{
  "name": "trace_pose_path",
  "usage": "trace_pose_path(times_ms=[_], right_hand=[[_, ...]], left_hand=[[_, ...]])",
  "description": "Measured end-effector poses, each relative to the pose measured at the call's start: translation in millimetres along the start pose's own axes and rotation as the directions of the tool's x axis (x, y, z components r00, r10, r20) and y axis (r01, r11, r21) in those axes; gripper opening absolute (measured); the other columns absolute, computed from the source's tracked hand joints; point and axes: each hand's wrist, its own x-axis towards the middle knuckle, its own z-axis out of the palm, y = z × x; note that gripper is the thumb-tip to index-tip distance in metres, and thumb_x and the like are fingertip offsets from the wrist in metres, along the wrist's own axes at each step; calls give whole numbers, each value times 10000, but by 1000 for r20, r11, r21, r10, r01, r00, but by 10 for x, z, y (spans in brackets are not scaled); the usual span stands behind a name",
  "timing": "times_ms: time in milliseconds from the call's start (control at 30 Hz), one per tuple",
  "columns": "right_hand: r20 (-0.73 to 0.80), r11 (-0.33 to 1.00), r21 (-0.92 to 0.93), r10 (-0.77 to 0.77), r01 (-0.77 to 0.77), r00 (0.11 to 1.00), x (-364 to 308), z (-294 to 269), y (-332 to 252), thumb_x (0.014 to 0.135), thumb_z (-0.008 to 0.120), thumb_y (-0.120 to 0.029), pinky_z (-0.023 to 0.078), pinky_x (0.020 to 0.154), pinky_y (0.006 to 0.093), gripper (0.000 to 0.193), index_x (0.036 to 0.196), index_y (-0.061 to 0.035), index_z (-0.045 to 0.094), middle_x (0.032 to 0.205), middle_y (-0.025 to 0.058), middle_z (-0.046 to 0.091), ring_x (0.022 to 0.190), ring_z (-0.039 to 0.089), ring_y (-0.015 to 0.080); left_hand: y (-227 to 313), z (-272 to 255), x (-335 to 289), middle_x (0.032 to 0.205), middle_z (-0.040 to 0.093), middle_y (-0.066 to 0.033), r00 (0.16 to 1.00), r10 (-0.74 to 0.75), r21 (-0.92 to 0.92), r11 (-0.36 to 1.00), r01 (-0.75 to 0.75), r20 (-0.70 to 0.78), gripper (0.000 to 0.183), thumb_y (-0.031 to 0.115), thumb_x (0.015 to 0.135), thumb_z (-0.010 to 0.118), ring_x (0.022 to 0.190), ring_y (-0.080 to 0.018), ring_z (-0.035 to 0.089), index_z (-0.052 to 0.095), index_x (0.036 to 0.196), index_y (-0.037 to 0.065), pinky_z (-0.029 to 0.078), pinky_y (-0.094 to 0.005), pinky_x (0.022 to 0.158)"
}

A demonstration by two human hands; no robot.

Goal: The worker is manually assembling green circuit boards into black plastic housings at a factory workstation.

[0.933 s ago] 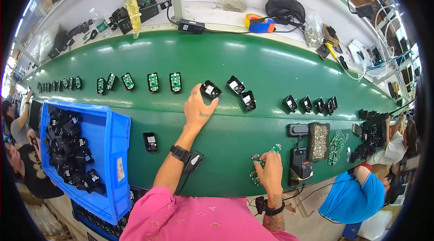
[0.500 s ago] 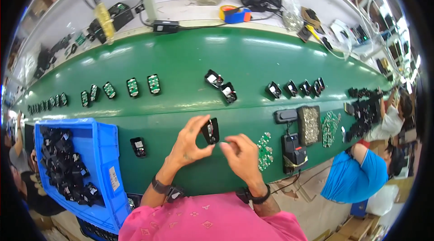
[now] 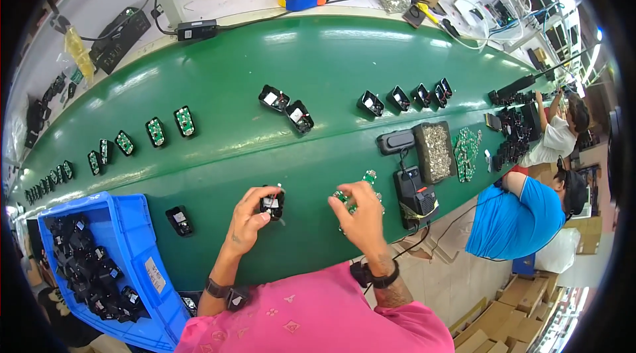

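Note:
My left hand [image 3: 247,220] is closed around a small black plastic housing [image 3: 273,204] with wiring and a white part inside, just above the green bench. My right hand [image 3: 363,217] is over a loose cluster of small green circuit boards [image 3: 370,179], covering part of it. Its thumb and forefinger are apart, with green boards showing by the tips; none is plainly gripped. Left of my left hand, another black housing [image 3: 179,220] lies on the bench. Two more housings [image 3: 300,117] touch each other farther back.
A blue crate [image 3: 142,247] of black housings stands at the left. Housings with green boards [image 3: 185,121] form a row behind it. At right are open housings [image 3: 399,98], a tray of small metal pieces [image 3: 435,152], a black corded device [image 3: 416,194] and a seated co-worker [image 3: 520,220].
My left hand has lowered the housing toward the bench. My right hand has moved away from it, rightward onto the circuit boards. The whole view has shifted and tilted.

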Motion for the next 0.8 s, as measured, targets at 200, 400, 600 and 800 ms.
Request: trace_pose_path(times_ms=[200, 400, 600, 800], right_hand=[[118, 962, -270, 8, 25, 993, -140, -27, 414, 764, 791, -136, 459, 820, 459, 300, 969, -38, 595, 993, 141, 550, 948, 544, 347], [217, 760, 499, 355, -416, 909, 28, 60, 53, 893, 703, -52, 422, 471, 270, 192, 1048, 10, 609, 799, 37, 616, 559, 550, 129], [545, 161, 809, 155, -565, 824, 44, 215, -185, 934, 659, -44, 341, 419, 192, 179, 1101, 14, 631, 787, 22, 613, 513, 493, 73], [598, 263, 755, 100, -600, 796, 19, 200, -272, 938, 652, -41, 343, 433, 195, 205, 1133, 20, 647, 806, 27, 626, 524, 490, 68]], left_hand=[[-34, 72, 12, 1311, 476, -123, 989, -130, -246, 958, 144, 69, 358, 317, 819, 553, 977, -177, 540, 606, 1042, 42, 489, -323, 808], [22, 246, 9, 1287, 490, -134, 1000, 7, -106, 994, -4, 27, 175, 177, 965, 548, 986, -158, 516, 613, 914, 23, 442, -304, 846], [260, 352, -1, 1309, 459, -223, 992, 128, 220, 967, -129, 18, 85, 112, 900, 635, 1213, -370, 496, 616, 918, 31, 409, -419, 1004], [252, 292, -46, 1347, 421, -221, 988, 150, 176, 973, -152, 25, 73, 83, 890, 645, 1201, -368, 498, 616, 925, 26, 426, -415, 998]])
